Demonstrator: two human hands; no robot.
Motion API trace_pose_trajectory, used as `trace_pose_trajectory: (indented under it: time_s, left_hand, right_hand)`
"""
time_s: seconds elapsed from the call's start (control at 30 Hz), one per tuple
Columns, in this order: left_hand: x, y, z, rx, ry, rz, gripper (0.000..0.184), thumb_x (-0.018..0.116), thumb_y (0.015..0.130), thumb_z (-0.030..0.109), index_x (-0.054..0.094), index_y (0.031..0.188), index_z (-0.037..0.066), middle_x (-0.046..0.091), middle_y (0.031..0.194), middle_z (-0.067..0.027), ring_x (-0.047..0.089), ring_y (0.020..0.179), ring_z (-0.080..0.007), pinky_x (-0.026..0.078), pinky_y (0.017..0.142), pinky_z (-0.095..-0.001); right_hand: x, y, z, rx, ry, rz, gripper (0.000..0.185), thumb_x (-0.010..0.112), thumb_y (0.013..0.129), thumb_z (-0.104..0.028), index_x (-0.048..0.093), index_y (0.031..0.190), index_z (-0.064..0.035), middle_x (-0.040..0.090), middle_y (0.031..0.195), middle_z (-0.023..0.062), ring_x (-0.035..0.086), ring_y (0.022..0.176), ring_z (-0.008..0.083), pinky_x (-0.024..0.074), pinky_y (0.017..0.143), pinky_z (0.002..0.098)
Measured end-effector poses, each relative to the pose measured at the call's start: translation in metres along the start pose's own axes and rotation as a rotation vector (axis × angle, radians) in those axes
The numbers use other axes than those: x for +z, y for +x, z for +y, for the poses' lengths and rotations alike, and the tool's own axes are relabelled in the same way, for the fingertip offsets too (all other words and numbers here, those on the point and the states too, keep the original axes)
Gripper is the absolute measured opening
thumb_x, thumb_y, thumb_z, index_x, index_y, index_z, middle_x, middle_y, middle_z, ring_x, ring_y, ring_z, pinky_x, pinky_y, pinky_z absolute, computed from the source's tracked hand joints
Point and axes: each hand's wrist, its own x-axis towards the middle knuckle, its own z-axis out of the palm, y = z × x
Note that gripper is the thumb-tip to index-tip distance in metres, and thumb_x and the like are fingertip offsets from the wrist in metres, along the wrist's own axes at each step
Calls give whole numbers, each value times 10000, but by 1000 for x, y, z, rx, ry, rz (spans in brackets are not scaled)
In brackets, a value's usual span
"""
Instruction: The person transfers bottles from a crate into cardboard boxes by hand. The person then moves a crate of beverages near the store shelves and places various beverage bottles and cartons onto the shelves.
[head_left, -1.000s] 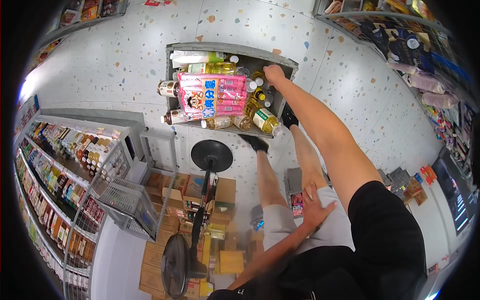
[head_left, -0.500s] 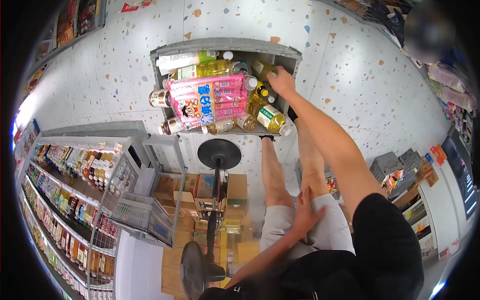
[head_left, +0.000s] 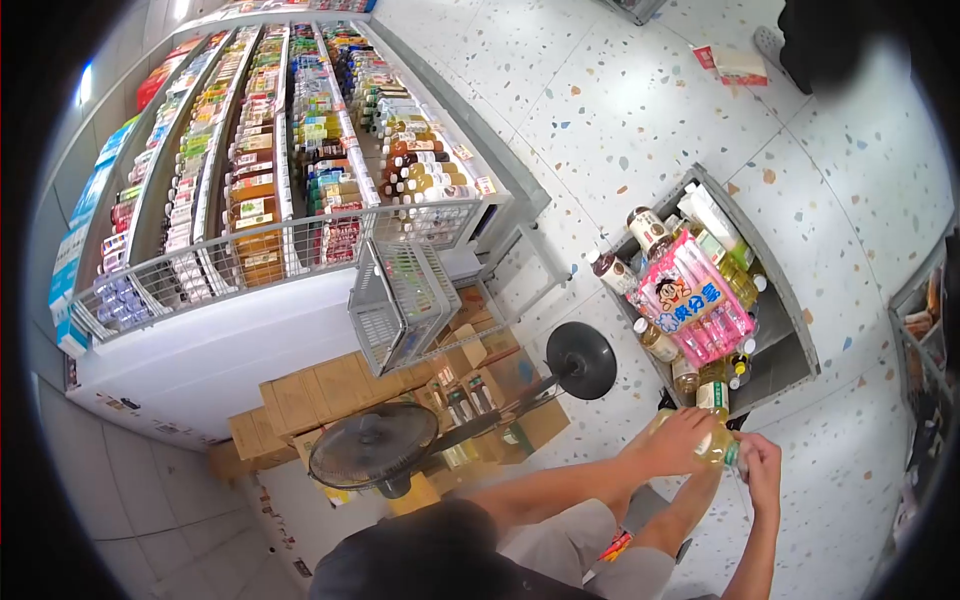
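Head view, fisheye: bright indoor light overall; glowing tube lamp (head_left: pixel 86 78) at upper left. Drinks shelving (head_left: pixel 250 345) bows toward a rounded black border. A blurred patch smears the dark-clothed person (head_left: pixel 818 32) at upper right.

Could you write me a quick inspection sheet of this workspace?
Surface: speckled floor, with a grey bin standing on it.
Job's things: a bottle in hand; more bottles and a pink pack in the bin.
Clutter: red-and-white item on the floor.
Grippers: bare hands; left hand grips the bottle, right hand is at its end, grip unclear.
Cables: nothing seen.
Surroundings: drinks shelves, cartons, a black fan, a person's shoe.
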Motion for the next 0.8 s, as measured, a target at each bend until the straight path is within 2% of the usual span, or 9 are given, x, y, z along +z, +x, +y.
trace_pose_trajectory:
  time_s: [0.07, 0.17, 0.23, 0.3, 0.37, 0.43, 0.5, 0.63, 0.8]
  left_hand:
    - [-16, -6, -5, -426, -98, -118, 696, 914, 754, 320, 622, 1333, 65, 685, 1214, -186, 663, 1158, -398, 537, 1004, -492]
    - [-18, -39, -39, -555, -269, -123, 775, 943, 736, 360, 599, 1370, 78, 680, 1158, -186, 693, 1103, -315, 566, 943, -424]
    - [-20, -64, -46, -623, -394, -88, 775, 944, 756, 345, 584, 1390, 82, 681, 1148, -157, 688, 1103, -278, 560, 957, -412]
    - [-4, -90, -57, -695, -519, -53, 776, 945, 776, 329, 569, 1410, 87, 681, 1139, -127, 684, 1104, -242, 555, 971, -400]
    - [26, -125, -71, -886, -1139, 17, 695, 900, 862, 277, 547, 1434, 97, 671, 1136, -55, 664, 1084, -196, 553, 970, -383]
    - [34, -147, -63, -998, -1319, 47, 668, 881, 890, 258, 544, 1445, 101, 668, 1148, -37, 663, 1074, -191, 556, 964, -382]
    - [43, -161, -55, -1111, -1510, 85, 641, 861, 918, 239, 542, 1457, 104, 666, 1159, -19, 662, 1065, -187, 559, 959, -381]
    - [56, -169, -46, -1166, -1664, -32, 699, 878, 917, 322, 541, 1483, 88, 645, 1137, -15, 634, 1028, -139, 538, 917, -335]
    - [47, -153, -49, -1137, -1620, -136, 770, 884, 904, 315, 505, 1533, 83, 646, 1200, -39, 634, 1061, -149, 538, 946, -339]
  right_hand:
    - [4, 59, 14, 10, 32, 35, 409, 621, 1111, -392, 767, 1118, -10, 636, 717, 1, 517, 560, 56, 361, 492, 244]
    - [16, 190, 47, -143, 114, 448, 497, 610, 1118, -511, 729, 978, -49, 616, 699, 10, 490, 526, 46, 314, 459, 239]
    - [2, 285, 85, -101, 157, 515, 579, 642, 1081, -569, 753, 1044, -2, 713, 762, 73, 610, 600, 132, 459, 545, 320]
    - [-21, 389, 136, 11, -115, 720, 718, 691, 1018, -637, 775, 1177, 58, 812, 933, 179, 748, 814, 297, 572, 784, 434]
    - [-20, 382, 74, 61, -262, 724, 778, 706, 988, -668, 766, 1235, 67, 805, 1059, 225, 744, 976, 352, 553, 910, 450]
    - [-10, 392, 47, 111, -408, 725, 846, 721, 958, -699, 756, 1294, 77, 799, 1185, 271, 740, 1138, 407, 534, 1037, 465]
    - [-9, 414, 50, -139, -190, 670, 918, 714, 932, -744, 746, 1317, 89, 735, 1349, 305, 708, 1260, 385, 521, 1081, 427]
    - [-48, 487, 96, 171, -43, 539, 840, 782, 922, -661, 720, 1355, 57, 761, 1258, 167, 736, 1094, 281, 579, 967, 424]
    - [-46, 467, 78, 180, 366, 312, 637, 719, 1009, -496, 697, 1372, 27, 754, 1283, 168, 741, 1141, 271, 589, 1001, 424]
